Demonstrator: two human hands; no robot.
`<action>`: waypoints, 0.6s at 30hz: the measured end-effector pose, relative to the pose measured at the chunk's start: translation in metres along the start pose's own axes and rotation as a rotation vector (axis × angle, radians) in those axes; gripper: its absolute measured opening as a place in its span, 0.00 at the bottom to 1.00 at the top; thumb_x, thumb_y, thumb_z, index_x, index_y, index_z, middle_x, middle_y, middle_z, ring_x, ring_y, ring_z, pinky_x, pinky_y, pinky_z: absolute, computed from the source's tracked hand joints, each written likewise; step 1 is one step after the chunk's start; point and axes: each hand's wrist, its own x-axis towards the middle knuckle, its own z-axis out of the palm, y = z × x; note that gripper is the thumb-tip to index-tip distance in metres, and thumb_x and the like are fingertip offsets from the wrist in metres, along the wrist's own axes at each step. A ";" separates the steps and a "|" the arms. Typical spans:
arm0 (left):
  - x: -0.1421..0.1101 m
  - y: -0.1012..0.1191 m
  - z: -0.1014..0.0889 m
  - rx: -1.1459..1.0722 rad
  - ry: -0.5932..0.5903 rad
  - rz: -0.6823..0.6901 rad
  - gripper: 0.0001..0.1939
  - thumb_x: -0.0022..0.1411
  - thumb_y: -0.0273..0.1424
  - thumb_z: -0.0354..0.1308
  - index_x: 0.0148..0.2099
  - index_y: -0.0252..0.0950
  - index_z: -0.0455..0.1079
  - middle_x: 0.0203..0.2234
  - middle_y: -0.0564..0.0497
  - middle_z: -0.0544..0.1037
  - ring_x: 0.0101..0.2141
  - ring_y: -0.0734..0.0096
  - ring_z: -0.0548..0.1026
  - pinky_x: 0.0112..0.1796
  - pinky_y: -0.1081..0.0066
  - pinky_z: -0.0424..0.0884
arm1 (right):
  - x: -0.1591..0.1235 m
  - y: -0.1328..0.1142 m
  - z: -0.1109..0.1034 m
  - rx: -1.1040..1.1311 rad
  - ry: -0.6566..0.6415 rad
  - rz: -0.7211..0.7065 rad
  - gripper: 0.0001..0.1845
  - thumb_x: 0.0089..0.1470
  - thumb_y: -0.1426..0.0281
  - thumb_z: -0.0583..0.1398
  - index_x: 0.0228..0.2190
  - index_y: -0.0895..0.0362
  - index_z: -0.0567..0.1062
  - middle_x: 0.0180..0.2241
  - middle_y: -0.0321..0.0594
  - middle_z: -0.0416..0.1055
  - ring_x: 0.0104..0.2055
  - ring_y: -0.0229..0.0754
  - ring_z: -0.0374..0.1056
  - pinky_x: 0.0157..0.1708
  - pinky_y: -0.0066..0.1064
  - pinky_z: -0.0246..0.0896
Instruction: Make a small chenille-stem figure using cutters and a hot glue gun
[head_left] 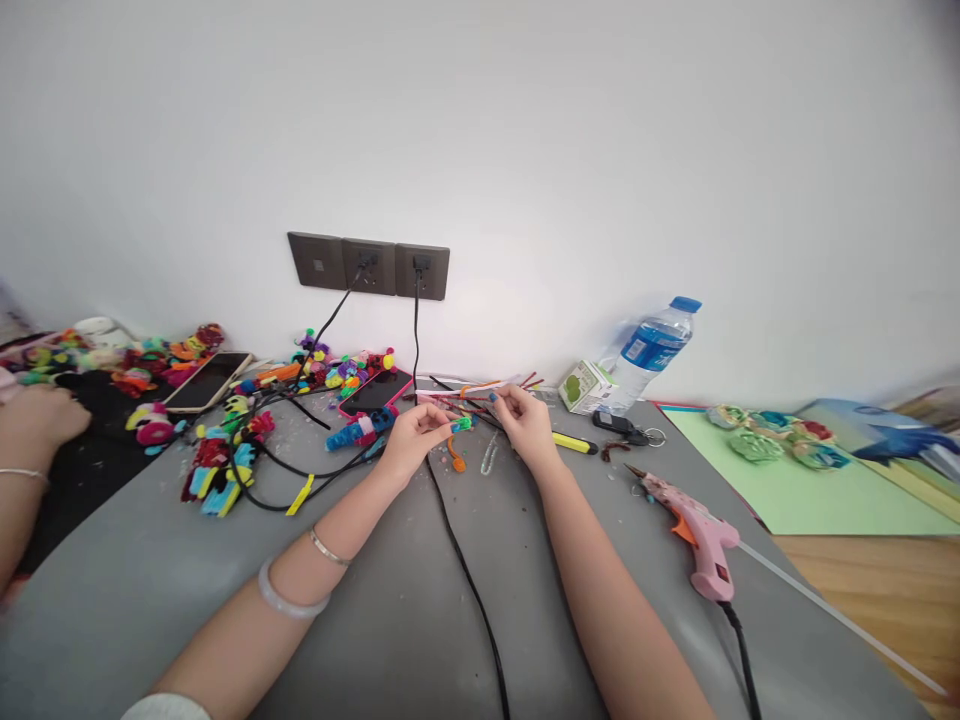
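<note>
Over the middle of the grey table, my left hand [414, 442] pinches a small bright green fuzzy piece [464, 423] between thumb and fingertips. To its right, my right hand [523, 420] has its thumb and fingers drawn together; whatever is between them is too small to make out. Behind both hands lies a bundle of reddish-brown pipe cleaners [472, 396]. An orange curled pipe cleaner [456, 456] and a clear beaded loop [489, 455] rest on the table between my hands. A yellow utility knife [574, 442] lies beside my right wrist.
A pink glue gun [701, 535] with its cord is at right, near a water bottle [654, 350], small box [587, 387] and keys [626, 428]. Pipe-cleaner figures [225, 455], black cables and phones [210, 382] fill the left. Another person's hand [41, 415] is at far left.
</note>
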 end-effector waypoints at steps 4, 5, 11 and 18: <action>0.002 -0.006 -0.001 -0.013 -0.003 0.002 0.15 0.44 0.33 0.70 0.31 0.34 0.68 0.32 0.49 0.79 0.32 0.69 0.76 0.33 0.70 0.71 | -0.011 -0.009 -0.007 0.002 0.150 0.056 0.13 0.57 0.61 0.53 0.28 0.57 0.69 0.18 0.28 0.49 0.21 0.35 0.46 0.23 0.28 0.45; 0.002 -0.008 -0.001 -0.020 -0.014 0.004 0.16 0.44 0.33 0.70 0.35 0.34 0.69 0.33 0.49 0.79 0.32 0.68 0.76 0.33 0.70 0.72 | -0.016 -0.015 -0.013 0.004 0.179 0.075 0.14 0.57 0.60 0.53 0.28 0.57 0.69 0.18 0.28 0.51 0.21 0.35 0.47 0.23 0.28 0.46; 0.005 -0.016 -0.003 0.016 -0.073 0.061 0.18 0.45 0.31 0.68 0.40 0.34 0.71 0.36 0.47 0.79 0.36 0.66 0.78 0.37 0.68 0.74 | -0.087 -0.047 -0.104 -0.253 0.334 0.424 0.16 0.49 0.56 0.57 0.28 0.56 0.74 0.24 0.40 0.71 0.27 0.45 0.66 0.27 0.32 0.55; 0.001 -0.011 0.003 0.051 -0.067 0.038 0.13 0.43 0.28 0.69 0.33 0.34 0.72 0.33 0.49 0.78 0.34 0.69 0.75 0.30 0.74 0.71 | -0.186 0.012 -0.205 -0.616 0.316 1.042 0.19 0.43 0.50 0.61 0.14 0.49 0.67 0.23 0.52 0.73 0.24 0.56 0.67 0.25 0.44 0.56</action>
